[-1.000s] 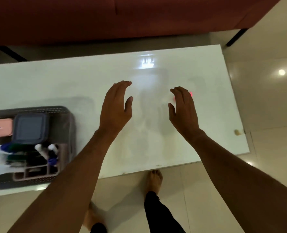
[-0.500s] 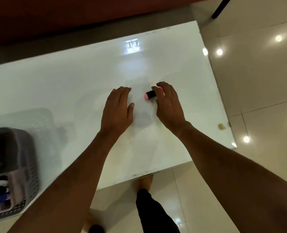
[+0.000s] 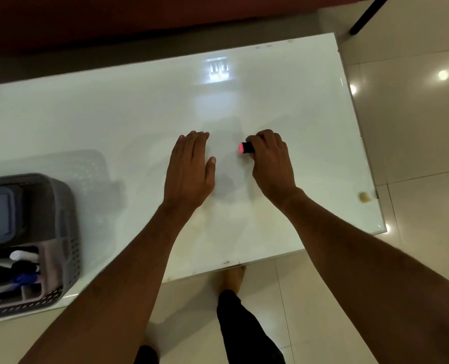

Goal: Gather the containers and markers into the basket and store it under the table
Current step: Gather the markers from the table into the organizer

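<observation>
The right hand (image 3: 269, 164) is curling its fingers around a pink-tipped marker (image 3: 246, 148) mid-table while the left hand (image 3: 189, 169) is lying flat, fingers together; the short marker could slip before reaching the basket (image 3: 65, 232) at near left.

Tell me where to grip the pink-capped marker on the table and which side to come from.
Grip the pink-capped marker across its black barrel, from above. It lies flat on the white table with its pink end pointing toward the left hand, so only the top and long sides are free. The right hand already curls its fingers over it this way.
</observation>
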The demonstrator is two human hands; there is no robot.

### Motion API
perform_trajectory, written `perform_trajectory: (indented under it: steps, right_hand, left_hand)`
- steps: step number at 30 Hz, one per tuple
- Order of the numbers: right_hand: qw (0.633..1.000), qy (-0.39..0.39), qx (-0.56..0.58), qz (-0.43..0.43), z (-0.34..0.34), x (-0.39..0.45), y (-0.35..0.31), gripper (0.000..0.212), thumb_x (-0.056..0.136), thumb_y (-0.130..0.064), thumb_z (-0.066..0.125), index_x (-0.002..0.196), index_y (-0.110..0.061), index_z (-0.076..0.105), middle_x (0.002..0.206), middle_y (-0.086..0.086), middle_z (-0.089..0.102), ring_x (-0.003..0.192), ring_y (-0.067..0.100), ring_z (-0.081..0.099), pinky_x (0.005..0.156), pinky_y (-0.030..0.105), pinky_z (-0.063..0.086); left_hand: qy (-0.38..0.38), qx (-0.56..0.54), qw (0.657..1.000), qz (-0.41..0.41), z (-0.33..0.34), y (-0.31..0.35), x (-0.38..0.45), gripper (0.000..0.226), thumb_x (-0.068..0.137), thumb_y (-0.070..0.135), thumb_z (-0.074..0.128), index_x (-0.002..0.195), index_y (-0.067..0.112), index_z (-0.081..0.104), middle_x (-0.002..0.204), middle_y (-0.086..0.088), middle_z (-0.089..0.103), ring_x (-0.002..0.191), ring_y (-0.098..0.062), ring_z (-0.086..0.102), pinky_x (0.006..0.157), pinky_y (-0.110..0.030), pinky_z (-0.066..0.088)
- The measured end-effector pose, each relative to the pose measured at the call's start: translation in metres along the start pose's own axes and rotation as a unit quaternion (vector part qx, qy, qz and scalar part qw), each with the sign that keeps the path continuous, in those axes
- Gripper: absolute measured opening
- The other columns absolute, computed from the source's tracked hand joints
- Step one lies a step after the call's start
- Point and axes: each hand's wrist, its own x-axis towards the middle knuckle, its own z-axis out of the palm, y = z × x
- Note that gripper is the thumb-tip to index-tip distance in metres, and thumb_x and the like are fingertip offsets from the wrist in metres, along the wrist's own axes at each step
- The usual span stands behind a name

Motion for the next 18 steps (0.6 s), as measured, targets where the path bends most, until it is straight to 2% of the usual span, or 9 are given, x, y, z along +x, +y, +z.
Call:
perform_trajectory:
  steps: [5,12,18]
  right_hand:
    - [0.999,0.025,0.023,-0.025,0.001,-0.016,-0.062,0.027,0.091,-0.001,0.063,0.115,-0.012,0.065,0.114,0.008,0.061,0.100,0.028,0.058,0.084,0.039,0.048]
    - [0.984,0.098,0.135,-0.063,0.006,-0.053,-0.194,0.022,0.096,-0.004,0.061,0.116,-0.011,0.066,0.109,0.005,0.067,0.097,0.027,0.060,0.084,0.043,0.051]
    - [0.963,0.119,0.230,-0.070,0.013,-0.089,-0.322,0.027,0.098,-0.005,0.057,0.125,-0.008,0.062,0.112,0.005,0.067,0.102,0.024,0.061,0.089,0.032,0.050]
  left_hand:
    - [0.026,-0.005,1.000,-0.006,-0.031,-0.027,-0.037,0.049,0.102,0.025,0.048,0.145,0.001,0.048,0.145,-0.016,0.055,0.140,-0.032,0.048,0.125,-0.045,0.029]
    - [0.081,-0.010,0.997,-0.012,-0.109,-0.083,-0.109,0.049,0.103,0.023,0.048,0.147,0.002,0.047,0.148,-0.015,0.053,0.143,-0.030,0.045,0.127,-0.042,0.024]
    - [0.121,-0.014,0.992,-0.029,-0.184,-0.139,-0.164,0.050,0.102,0.021,0.051,0.148,0.003,0.045,0.149,-0.015,0.051,0.144,-0.029,0.042,0.126,-0.042,0.025]
